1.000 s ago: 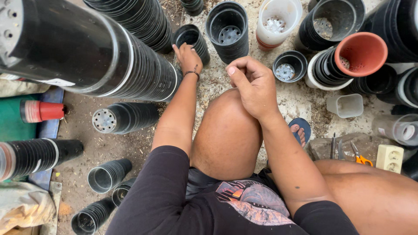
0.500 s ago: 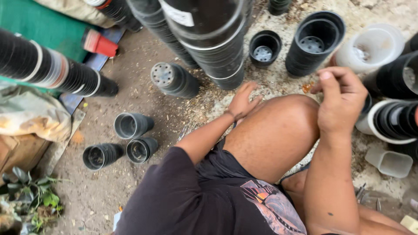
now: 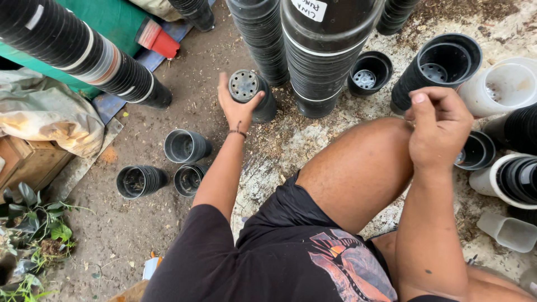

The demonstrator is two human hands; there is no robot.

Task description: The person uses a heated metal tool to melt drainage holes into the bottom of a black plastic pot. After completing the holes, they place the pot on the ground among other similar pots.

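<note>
- Left hand (image 3: 238, 109) wrapped over the base end of a short stack of black plastic pots (image 3: 251, 94), which lies on its side on the dirt floor (image 3: 140, 223) by the tall pot stacks (image 3: 324, 56).
- Right hand (image 3: 442, 126) loosely curled above the knee; what it holds, can't tell.
- Pots look light, thin-walled, flexy; nested stack may slide apart. Grip round the base rim.
- Ground gritty, uneven, crowded: loose pots (image 3: 186, 146), green tarp (image 3: 112, 19).

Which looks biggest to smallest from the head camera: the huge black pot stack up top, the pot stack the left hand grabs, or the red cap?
1. Huge black pot stack, though nearest the camera.
2. Stack under the left hand: pot stack.
3. Red cap.
</note>
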